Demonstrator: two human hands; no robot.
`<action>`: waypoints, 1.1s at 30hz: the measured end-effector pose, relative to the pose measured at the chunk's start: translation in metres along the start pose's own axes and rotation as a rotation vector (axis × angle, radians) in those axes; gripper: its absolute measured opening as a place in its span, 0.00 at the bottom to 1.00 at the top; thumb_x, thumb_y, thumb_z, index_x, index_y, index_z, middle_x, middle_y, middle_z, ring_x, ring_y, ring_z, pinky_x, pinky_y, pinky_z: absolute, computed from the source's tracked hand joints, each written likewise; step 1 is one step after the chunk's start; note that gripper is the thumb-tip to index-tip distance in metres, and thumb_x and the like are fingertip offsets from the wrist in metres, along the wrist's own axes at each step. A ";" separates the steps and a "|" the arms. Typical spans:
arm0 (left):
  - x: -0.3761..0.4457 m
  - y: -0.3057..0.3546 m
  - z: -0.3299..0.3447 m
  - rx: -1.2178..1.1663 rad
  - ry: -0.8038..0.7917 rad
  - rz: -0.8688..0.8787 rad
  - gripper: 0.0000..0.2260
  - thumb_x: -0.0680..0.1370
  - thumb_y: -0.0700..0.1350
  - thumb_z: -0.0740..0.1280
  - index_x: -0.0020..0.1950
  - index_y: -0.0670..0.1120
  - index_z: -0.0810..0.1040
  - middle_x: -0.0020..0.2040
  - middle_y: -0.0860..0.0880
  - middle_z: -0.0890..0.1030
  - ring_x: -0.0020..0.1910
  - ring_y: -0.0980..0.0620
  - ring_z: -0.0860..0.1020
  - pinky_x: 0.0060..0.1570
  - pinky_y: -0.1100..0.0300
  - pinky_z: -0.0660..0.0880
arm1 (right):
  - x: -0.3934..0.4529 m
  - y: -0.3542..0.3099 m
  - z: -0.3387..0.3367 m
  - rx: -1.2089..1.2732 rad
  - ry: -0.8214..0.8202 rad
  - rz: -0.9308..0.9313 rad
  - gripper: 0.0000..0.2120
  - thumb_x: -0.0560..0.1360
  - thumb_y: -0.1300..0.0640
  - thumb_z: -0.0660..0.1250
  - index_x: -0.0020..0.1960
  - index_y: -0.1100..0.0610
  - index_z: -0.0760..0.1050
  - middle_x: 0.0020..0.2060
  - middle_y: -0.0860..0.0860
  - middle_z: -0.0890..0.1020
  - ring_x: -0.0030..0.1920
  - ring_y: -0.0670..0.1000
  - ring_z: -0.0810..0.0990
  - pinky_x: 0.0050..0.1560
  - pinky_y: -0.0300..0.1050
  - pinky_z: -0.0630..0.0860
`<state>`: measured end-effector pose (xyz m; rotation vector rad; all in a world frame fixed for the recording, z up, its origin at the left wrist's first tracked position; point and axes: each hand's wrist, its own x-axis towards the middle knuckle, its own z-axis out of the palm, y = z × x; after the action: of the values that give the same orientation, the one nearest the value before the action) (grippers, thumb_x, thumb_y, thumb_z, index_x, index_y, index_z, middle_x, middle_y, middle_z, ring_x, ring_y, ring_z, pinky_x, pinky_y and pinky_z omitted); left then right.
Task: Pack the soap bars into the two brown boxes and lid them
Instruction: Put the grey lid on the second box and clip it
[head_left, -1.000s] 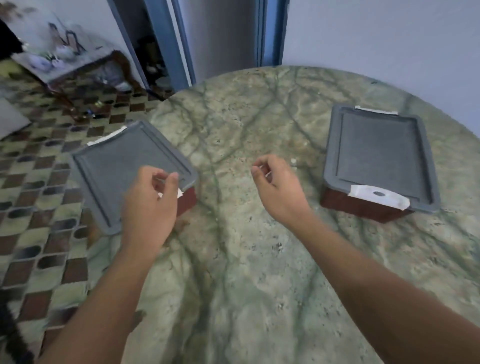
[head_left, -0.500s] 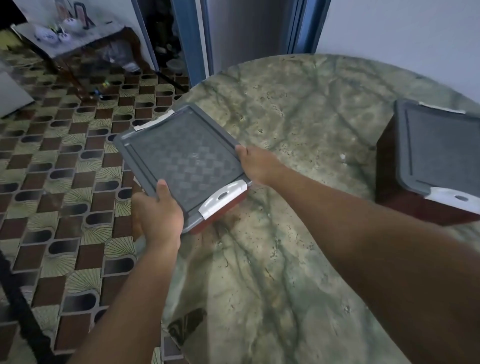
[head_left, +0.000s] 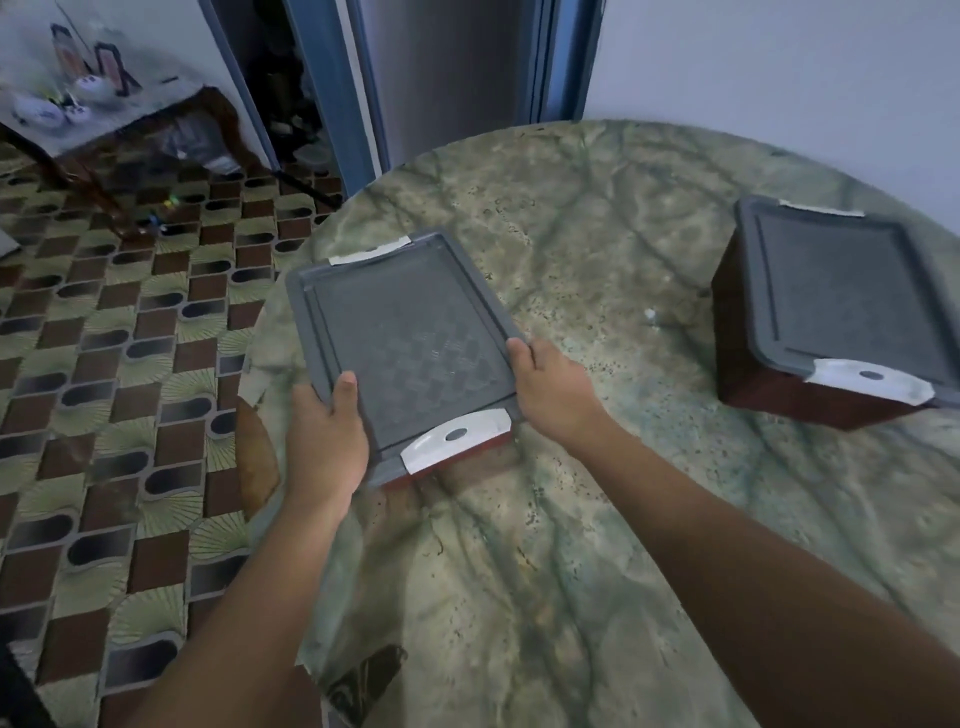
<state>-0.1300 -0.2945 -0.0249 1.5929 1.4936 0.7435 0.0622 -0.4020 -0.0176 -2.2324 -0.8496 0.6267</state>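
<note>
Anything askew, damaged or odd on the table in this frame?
Both brown boxes with grey lids look lidded. The left one, gripped by both hands, sits skewed at the marble table's edge. A small white speck lies between them.

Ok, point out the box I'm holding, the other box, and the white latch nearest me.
Held box (head_left: 405, 343): head view, middle of its grey lid.
Other box (head_left: 852, 301): head view, middle of its grey lid.
White latch (head_left: 457, 439): head view, centre of the held box's near clip.

Right box (head_left: 831, 332) cropped at edge
</note>
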 end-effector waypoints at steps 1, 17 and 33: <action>-0.005 0.001 0.005 -0.020 -0.046 0.022 0.16 0.85 0.56 0.58 0.63 0.45 0.70 0.54 0.50 0.76 0.55 0.46 0.76 0.51 0.54 0.68 | -0.009 0.008 -0.007 0.008 0.021 0.025 0.23 0.87 0.41 0.49 0.58 0.58 0.72 0.44 0.51 0.78 0.44 0.52 0.78 0.41 0.47 0.69; -0.027 0.057 0.112 0.160 -0.485 0.294 0.17 0.84 0.58 0.59 0.47 0.45 0.69 0.43 0.49 0.76 0.45 0.44 0.74 0.42 0.51 0.64 | -0.091 0.092 -0.080 0.209 0.371 0.359 0.17 0.85 0.45 0.53 0.48 0.56 0.70 0.46 0.53 0.79 0.45 0.53 0.78 0.42 0.50 0.70; 0.064 0.115 0.209 0.094 -0.571 0.255 0.17 0.82 0.61 0.60 0.56 0.47 0.73 0.52 0.49 0.79 0.51 0.46 0.79 0.51 0.49 0.75 | 0.021 0.086 -0.123 0.135 0.391 0.366 0.17 0.88 0.47 0.49 0.55 0.59 0.68 0.41 0.50 0.71 0.39 0.48 0.70 0.39 0.50 0.63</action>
<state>0.1150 -0.2621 -0.0369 1.8877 0.9333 0.3071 0.1874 -0.4867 -0.0014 -2.2936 -0.1993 0.3731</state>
